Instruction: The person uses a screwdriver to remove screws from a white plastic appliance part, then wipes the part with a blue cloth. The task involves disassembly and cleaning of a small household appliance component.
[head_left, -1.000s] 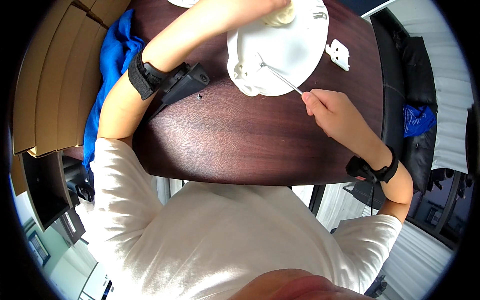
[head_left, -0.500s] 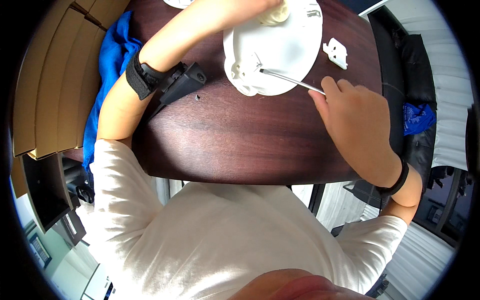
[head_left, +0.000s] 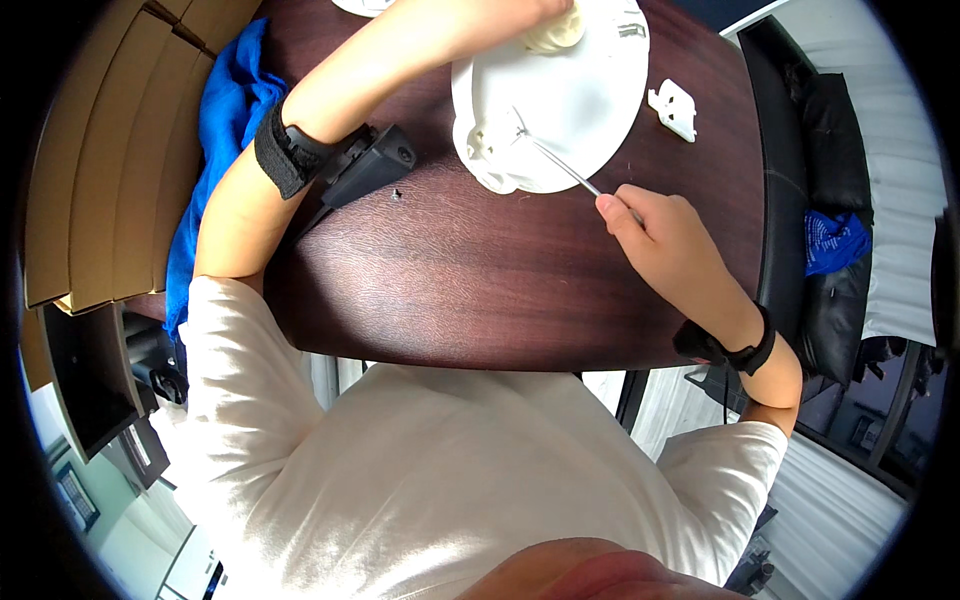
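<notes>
A smooth white plastic housing [head_left: 590, 110] lies on the dark wooden table, with small moulded details along its left edge. My left hand [head_left: 520, 12] is at the top edge of the view, partly cut off, its curled fingers gripping a round cream-coloured part [head_left: 558, 38] on the housing. In my right hand [head_left: 665, 240] is a screwdriver [head_left: 568, 170], its handle hidden in the closed fingers. The thin metal shaft slants up and left, its tip at a small raised detail near the housing's left side.
A small white plastic bracket [head_left: 676, 110] lies right of the housing. Left of it are a black device [head_left: 372, 170] beside my left wrist and a tiny screw [head_left: 396, 194]. Blue cloth [head_left: 225, 110] and cardboard boxes [head_left: 125, 160] line the table's left side.
My right hand has moved left, and the screwdriver slants more steeply with its tip still at the housing's left side. The housing has shifted very slightly right in view.
</notes>
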